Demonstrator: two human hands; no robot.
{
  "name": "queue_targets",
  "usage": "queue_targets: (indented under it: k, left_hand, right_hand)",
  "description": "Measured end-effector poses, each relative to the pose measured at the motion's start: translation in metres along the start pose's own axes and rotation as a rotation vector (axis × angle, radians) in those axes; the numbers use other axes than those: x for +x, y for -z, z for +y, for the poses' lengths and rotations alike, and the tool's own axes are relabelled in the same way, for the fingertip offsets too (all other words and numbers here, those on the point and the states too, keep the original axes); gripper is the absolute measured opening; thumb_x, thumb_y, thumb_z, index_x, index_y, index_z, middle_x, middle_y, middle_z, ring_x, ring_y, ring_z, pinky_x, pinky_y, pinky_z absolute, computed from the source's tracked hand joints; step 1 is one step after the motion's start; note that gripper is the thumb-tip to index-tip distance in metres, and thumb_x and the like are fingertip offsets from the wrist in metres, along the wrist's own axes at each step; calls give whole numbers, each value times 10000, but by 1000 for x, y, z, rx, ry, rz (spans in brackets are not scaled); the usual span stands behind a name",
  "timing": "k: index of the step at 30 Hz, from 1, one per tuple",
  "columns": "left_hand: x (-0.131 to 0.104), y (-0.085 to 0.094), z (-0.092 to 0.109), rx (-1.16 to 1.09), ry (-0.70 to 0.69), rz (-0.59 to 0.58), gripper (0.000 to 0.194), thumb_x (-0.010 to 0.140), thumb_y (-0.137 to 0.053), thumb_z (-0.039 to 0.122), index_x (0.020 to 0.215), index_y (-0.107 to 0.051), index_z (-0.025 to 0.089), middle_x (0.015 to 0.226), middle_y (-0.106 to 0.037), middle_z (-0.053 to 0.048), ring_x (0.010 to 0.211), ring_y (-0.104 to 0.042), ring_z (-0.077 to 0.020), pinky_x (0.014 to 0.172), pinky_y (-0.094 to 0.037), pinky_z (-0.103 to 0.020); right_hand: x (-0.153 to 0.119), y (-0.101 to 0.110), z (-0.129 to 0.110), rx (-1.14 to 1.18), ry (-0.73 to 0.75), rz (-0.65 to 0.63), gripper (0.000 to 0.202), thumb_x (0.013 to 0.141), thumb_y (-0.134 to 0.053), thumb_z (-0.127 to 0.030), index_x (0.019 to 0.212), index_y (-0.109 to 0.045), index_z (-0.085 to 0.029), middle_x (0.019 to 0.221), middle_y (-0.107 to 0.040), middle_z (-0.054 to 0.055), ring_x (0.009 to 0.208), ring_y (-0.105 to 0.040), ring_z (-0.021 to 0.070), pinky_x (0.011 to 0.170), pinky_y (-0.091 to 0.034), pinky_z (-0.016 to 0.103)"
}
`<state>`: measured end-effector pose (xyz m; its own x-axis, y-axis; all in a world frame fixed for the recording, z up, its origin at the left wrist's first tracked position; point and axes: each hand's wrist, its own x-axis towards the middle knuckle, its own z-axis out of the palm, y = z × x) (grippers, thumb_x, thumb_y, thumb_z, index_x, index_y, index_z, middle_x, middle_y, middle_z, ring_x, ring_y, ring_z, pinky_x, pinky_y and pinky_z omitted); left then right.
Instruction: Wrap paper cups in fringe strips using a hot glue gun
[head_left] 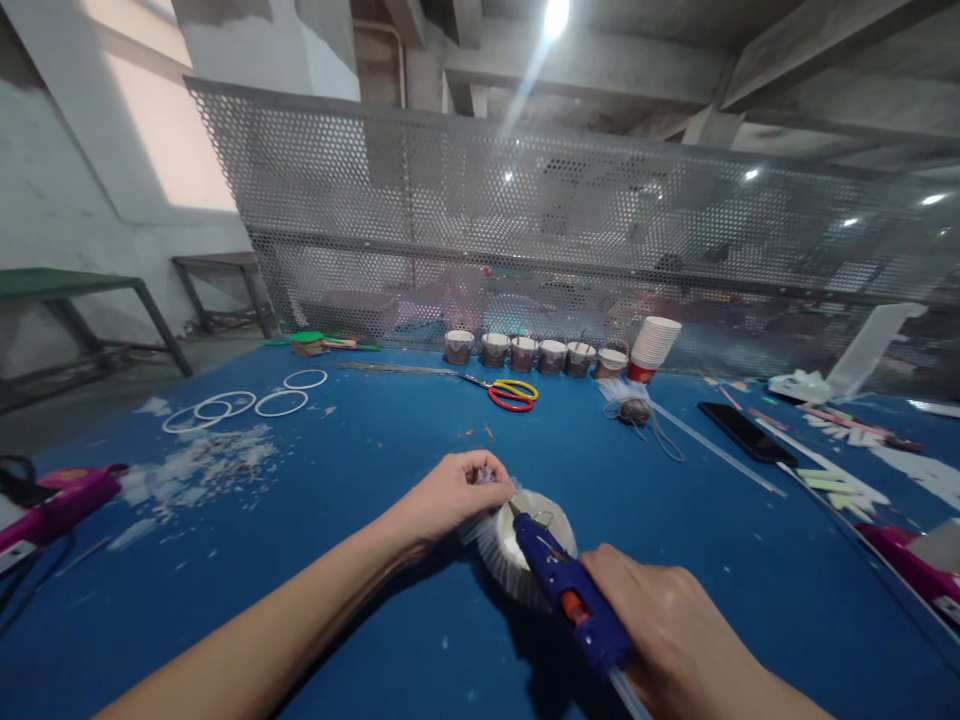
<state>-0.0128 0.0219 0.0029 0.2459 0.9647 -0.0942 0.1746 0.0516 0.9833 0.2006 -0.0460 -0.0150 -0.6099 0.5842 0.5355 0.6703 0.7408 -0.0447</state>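
You're mid-gluing: right hand (667, 625) wrapped around the glue gun (566, 590), left hand (450, 495) pinching the cup (517, 560), so next keep the nozzle steady.

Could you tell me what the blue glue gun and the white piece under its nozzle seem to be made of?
Glue gun, in the right hand: glossy blue moulded plastic, orange trigger, judging by its sheen. White piece, pinched by the left hand: probably thin pleated paper or fibre; fine ridges, matte. Blur leaves it open.
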Motion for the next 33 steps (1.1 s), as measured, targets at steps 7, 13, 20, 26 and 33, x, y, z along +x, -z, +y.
queue_targets:
  k: [7,13,20,26,33]
  left_hand:
    - [-3,-1,6,-47,34,-7,162,604,-681,276,662,-587,157,580,-525,32,553,-426,-102,541,-289,-236]
    - [-4,-2,7,-40,36,0,156,587,-684,271,652,-595,161,573,-534,32,546,-436,-105,539,-291,-236]
    - [-6,-2,7,-66,26,-1,157,601,-680,272,658,-598,150,608,-569,17,574,-462,-106,569,-320,-235]
    - [-5,-3,4,-128,38,25,200,595,-709,296,668,-592,151,589,-555,28,549,-444,-96,550,-297,-229]
    - [-3,-4,0,-224,50,0,275,566,-763,325,670,-581,148,617,-585,18,533,-462,-86,540,-317,-223]
  right_hand:
    - [-8,-9,3,-73,-54,49,207,899,-311,-173,765,-464,-211,573,-530,-8,385,-459,119,426,-205,270]
    - [-8,0,0,-149,-46,11,177,890,-337,-155,765,-443,-222,570,-559,-12,369,-508,128,405,-220,270]
    - [3,9,-6,-194,-1,44,236,862,-298,-93,720,-427,-230,525,-556,-12,325,-528,140,351,-246,267]
    - [7,10,-5,-32,-13,-37,190,851,-331,-128,722,-441,-215,568,-590,7,370,-543,125,372,-270,244]
    - [-3,-7,-1,74,-46,5,165,842,-335,-178,771,-482,-204,590,-557,4,419,-487,130,428,-236,262]
